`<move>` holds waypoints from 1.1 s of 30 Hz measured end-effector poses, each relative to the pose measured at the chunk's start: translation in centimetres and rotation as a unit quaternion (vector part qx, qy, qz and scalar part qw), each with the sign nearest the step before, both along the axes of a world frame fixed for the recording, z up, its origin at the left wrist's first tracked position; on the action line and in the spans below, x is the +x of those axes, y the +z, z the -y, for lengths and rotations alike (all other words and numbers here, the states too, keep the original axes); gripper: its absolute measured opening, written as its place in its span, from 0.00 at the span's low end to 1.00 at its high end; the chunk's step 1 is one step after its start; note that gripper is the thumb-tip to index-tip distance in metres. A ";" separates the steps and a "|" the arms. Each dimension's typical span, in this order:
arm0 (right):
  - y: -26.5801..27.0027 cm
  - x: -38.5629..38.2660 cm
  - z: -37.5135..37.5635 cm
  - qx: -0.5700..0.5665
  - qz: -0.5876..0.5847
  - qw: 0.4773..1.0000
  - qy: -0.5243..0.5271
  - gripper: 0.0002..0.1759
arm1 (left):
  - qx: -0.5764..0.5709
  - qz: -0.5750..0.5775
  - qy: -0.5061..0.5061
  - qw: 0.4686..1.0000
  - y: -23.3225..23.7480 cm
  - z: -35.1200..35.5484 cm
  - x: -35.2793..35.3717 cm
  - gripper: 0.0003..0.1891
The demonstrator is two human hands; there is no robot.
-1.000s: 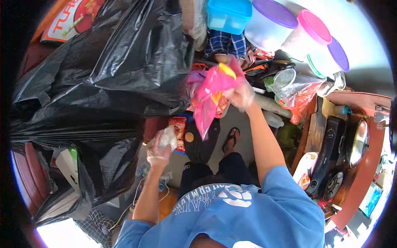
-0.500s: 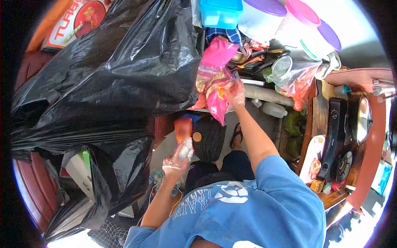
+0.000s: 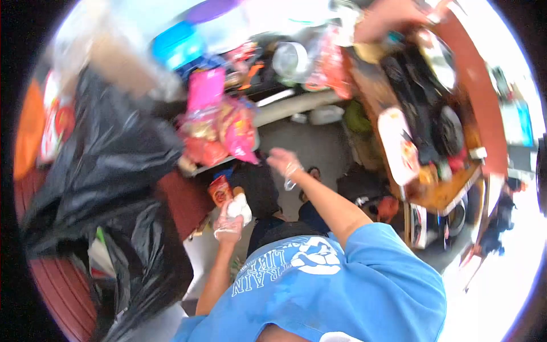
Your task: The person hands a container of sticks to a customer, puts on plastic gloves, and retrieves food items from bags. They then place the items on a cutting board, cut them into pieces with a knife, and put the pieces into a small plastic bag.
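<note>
My left hand, in a clear plastic glove, is closed in front of my waist. It grips a red printed packet and a crumpled white thing, whose kind I cannot tell. My right hand, also gloved, hangs over the floor with its fingers stretched out and nothing in them. Just beyond and left of it, pink plastic bags of food packs rest on a shelf. A black bag lies below, between the two hands.
Black plastic sheeting covers things at the left. Tubs, including a blue box, line the back. At the right a wooden counter carries a black stove and a white board. A pale pipe crosses below the back shelf.
My right hand has come off the pink bag and drawn back over the floor. My left hand still grips the packet and white thing. The view has swung right and blurred.
</note>
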State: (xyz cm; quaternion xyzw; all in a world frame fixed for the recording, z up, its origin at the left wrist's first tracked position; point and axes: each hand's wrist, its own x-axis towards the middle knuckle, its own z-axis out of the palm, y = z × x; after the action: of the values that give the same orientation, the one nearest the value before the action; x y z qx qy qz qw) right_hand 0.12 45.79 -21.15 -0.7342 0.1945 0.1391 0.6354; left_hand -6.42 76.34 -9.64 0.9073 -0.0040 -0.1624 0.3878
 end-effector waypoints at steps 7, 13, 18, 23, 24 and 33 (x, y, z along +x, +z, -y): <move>10.9 -16.5 5.8 0.490 -0.025 0.865 -0.105 0.25 | -0.367 -0.213 -0.167 0.890 4.4 16.0 0.1 0.30; 10.6 -29.6 16.5 0.456 0.058 0.843 -0.280 0.29 | -0.204 -0.174 -0.495 0.826 7.1 33.7 -1.8 0.32; 13.3 -38.5 22.7 0.446 0.102 0.793 -0.401 0.26 | -0.166 -0.228 -0.656 0.700 7.2 50.0 -2.7 0.20; 15.4 -42.4 25.0 0.414 0.106 0.760 -0.489 0.24 | 0.145 0.155 -0.553 0.805 4.3 62.6 -3.2 0.22; 16.2 -42.5 25.0 0.421 0.111 0.745 -0.505 0.22 | 0.190 0.205 -0.540 0.794 2.4 63.8 -2.5 0.23; 13.3 -39.0 25.8 0.443 0.088 0.666 -0.593 0.22 | 0.291 0.324 -0.659 0.613 -3.0 72.5 4.1 0.20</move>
State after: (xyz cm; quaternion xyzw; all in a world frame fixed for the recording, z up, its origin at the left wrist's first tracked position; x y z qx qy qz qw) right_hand -38.85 20.04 -7.88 -0.1047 0.4477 -0.2628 0.8483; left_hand -2.29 3.83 -12.68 0.7192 -0.6788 -0.0626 -0.1343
